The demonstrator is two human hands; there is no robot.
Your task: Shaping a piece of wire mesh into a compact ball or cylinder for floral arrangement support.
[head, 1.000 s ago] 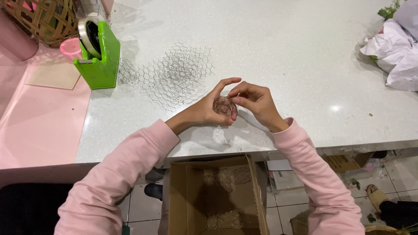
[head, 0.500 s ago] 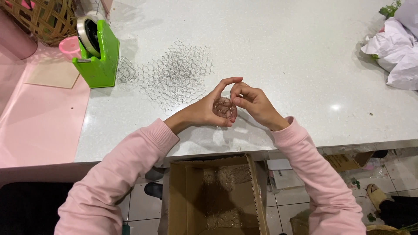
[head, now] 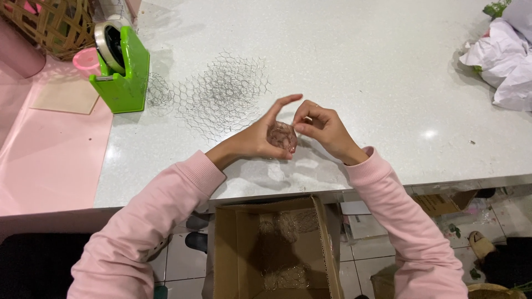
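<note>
A small ball of crumpled wire mesh sits in my left hand, cupped between thumb and fingers above the white table. My right hand pinches the ball's right edge with its fingertips. Both arms wear pink sleeves. A flat sheet of hexagonal wire mesh lies on the table just beyond my hands.
A green tape dispenser stands at the left with a woven basket behind it. White crumpled paper lies at the right edge. An open cardboard box holding mesh balls sits below the table's front edge. A pink surface adjoins at left.
My hands stay in place around the mesh ball. The fingers of my right hand have shifted slightly on its edge.
</note>
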